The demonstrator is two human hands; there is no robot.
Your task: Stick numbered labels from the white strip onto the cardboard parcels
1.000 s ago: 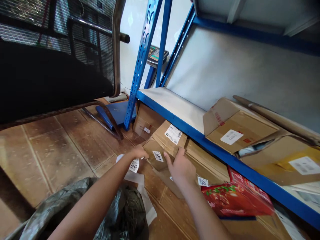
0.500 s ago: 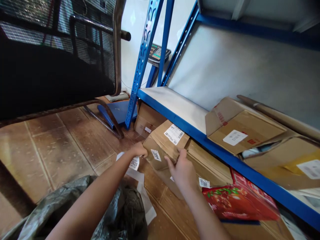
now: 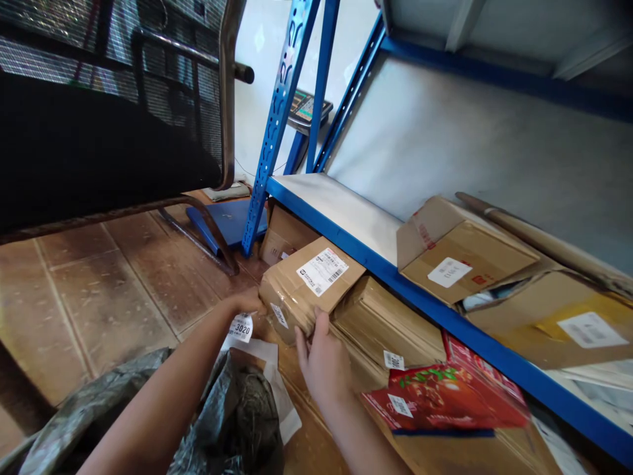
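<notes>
A cardboard box (image 3: 341, 260) with a large white shipping label on top juts out from under the blue-edged shelf, tilted toward me. My left hand (image 3: 250, 303) grips its near left edge; the fingertips are partly hidden. My right hand (image 3: 324, 359) holds its near right corner, the thumb and fingers bent over the edge. Just below my left hand is a white label sticker (image 3: 241, 328) reading 3020, by a pale paper strip (image 3: 283, 396). Another taped box (image 3: 395, 316) sits to the right, against the held one.
A red printed package (image 3: 459, 399) lies at the lower right. Open cartons (image 3: 475, 257) stand on the shelf (image 3: 341, 198). A dark plastic bag (image 3: 247, 409) is near my forearms. A metal-framed chair (image 3: 227, 99) and a blue scale platform (image 3: 232, 221) are at left.
The held box has come out from under the shelf, toward me and to the left, showing more of its top label. Both hands have moved with it, and the view has shifted slightly.
</notes>
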